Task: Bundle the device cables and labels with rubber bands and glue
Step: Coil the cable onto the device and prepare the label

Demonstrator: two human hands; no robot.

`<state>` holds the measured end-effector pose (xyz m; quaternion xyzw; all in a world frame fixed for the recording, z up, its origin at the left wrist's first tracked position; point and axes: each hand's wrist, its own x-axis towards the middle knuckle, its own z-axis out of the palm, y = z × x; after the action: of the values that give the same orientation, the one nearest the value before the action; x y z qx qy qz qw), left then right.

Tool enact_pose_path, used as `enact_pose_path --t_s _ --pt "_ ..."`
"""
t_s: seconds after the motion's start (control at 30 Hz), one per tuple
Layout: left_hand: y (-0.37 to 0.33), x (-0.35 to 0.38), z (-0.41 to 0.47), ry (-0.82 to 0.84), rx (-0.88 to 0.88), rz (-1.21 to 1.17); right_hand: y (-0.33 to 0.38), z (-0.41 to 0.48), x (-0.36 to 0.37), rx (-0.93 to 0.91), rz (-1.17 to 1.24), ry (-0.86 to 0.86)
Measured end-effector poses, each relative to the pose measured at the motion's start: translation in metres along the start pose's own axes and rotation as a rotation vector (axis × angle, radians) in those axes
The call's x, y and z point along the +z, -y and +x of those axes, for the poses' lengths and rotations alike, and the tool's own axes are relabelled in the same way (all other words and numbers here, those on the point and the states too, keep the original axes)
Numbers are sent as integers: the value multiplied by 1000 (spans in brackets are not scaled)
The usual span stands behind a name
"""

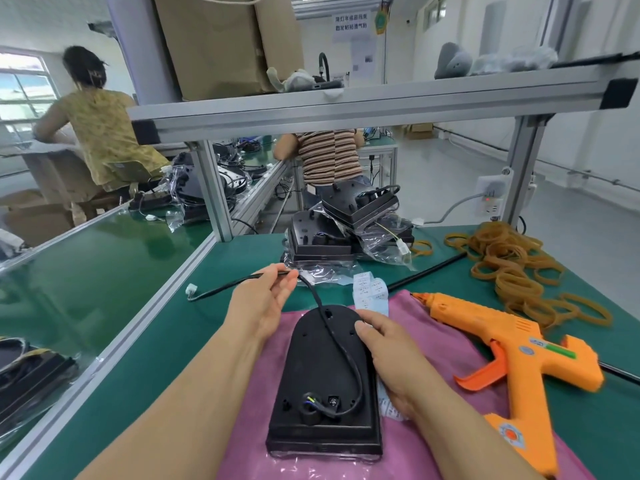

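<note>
Device (322, 386) points its rounded end away, lengthwise; left fingers (275, 271) pinch its cable (327, 323), right fingers (372, 322) grip its edge.

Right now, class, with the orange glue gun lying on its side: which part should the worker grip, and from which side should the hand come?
Grip the handle of the glue gun, coming from the near right. It lies flat with the handle pointing toward the worker, while the nozzle points away to the far left; it may be hot, so keep fingers off.
</note>
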<state>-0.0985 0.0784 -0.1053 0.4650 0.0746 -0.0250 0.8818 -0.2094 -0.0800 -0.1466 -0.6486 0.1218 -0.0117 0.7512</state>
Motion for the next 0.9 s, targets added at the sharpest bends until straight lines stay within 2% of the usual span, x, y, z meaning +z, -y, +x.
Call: enact_pose_path --t_s 0.17,0.33,0.4,0.6,0.73,0.9 --pt "-8 10 -1 140 13 -8 -1 3 2 -13 -84 -31" --pt "-10 10 1 136 -4 -94 1 -1 4 -62 -195 -59" --pt "-7 11 3 129 -4 -53 3 -4 4 -77 -225 -59" --pt "16 0 7 -5 -63 195 3 -10 4 -150 -245 -60" --pt "17 -17 5 -77 -100 224 2 -9 8 -50 13 -28" --pt "-6 -48 -19 -143 41 367 4 -1 13 8 -58 -138"
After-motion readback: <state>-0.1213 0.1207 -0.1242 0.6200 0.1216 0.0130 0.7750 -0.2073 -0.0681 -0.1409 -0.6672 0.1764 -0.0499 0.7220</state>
